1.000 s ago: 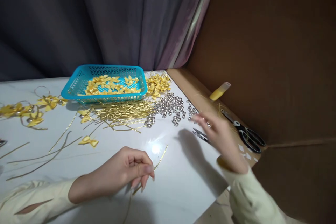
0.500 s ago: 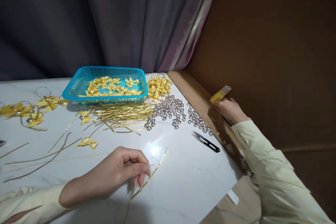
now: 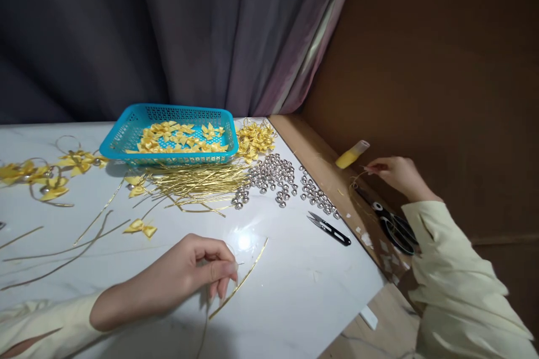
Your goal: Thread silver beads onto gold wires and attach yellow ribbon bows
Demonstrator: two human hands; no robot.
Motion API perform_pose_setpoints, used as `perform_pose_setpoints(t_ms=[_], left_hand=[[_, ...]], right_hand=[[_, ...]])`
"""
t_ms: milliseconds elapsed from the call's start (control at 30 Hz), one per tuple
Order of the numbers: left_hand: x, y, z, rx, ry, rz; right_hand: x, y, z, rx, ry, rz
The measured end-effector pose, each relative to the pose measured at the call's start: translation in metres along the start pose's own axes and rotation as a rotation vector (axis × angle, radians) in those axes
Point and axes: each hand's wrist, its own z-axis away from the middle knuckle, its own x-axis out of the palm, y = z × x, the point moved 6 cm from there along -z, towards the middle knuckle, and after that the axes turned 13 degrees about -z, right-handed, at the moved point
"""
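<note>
My left hand (image 3: 202, 266) is closed in a pinch over the white table. A thin gold cord (image 3: 205, 332) hangs below its fingers, and a short end pokes out past the fingertips. Beside those fingers lies a gold twist tie (image 3: 248, 276). Off the table's right edge, my right hand (image 3: 398, 174) pinches a fine thread-like strand (image 3: 357, 175), whose exact kind is unclear. It is close to a yellow tube with a clear cap (image 3: 352, 155) and above black-handled scissors (image 3: 396, 230).
A blue basket (image 3: 168, 155) holds yellow ribbon bows. In front lie gold twist ties (image 3: 197, 184), silver bells (image 3: 273, 173) and black thread snips (image 3: 330, 229). Finished-looking yellow bows (image 3: 29, 173) lie left. A single bow (image 3: 140, 228) rests nearer. A brown wall (image 3: 442, 95) stands right.
My right hand has moved right, away from the yellow tube, which stays on the ledge. A fine strand now shows at its fingertips, and the scissors are uncovered. My left hand barely moved.
</note>
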Motion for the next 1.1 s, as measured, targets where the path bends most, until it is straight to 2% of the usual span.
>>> perform_pose_setpoints(t_ms=[133,333,400,433,500,533,600,667,767,833,933,1100], left_hand=[[-0.001,0.001,0.001,0.001,0.014,-0.017],[-0.003,0.002,0.003,0.032,0.047,-0.058],[-0.007,0.004,0.004,0.081,0.132,-0.122],[-0.01,0.007,0.006,0.137,0.21,-0.178],[-0.018,0.019,0.014,0.318,0.402,-0.334],[-0.02,0.027,0.019,0.434,0.493,-0.424],[-0.02,0.041,0.032,0.649,0.61,-0.593],[-0.017,0.049,0.04,0.794,0.649,-0.711],[-0.015,0.052,0.047,0.896,0.666,-0.788],[-0.014,0.051,0.049,0.934,0.677,-0.799],[-0.015,0.05,0.051,0.967,0.697,-0.818],[-0.015,0.05,0.049,0.949,0.682,-0.822]], right_hand=[[-0.015,-0.004,0.019,0.248,0.04,-0.292],[-0.027,-0.04,0.047,0.414,0.113,-0.74],[-0.03,-0.057,0.053,0.437,0.094,-0.848],[-0.03,-0.068,0.057,0.446,0.082,-0.895],[-0.023,-0.092,0.068,0.456,0.03,-0.996],[-0.015,-0.107,0.075,0.46,-0.032,-1.053],[0.012,-0.147,0.095,0.431,-0.289,-1.291],[0.043,-0.192,0.121,0.423,-0.641,-1.416],[0.08,-0.241,0.153,0.475,-0.952,-1.551],[0.096,-0.26,0.164,0.511,-1.056,-1.635],[0.111,-0.273,0.169,0.536,-1.156,-1.715],[0.12,-0.279,0.169,0.565,-1.203,-1.753]])
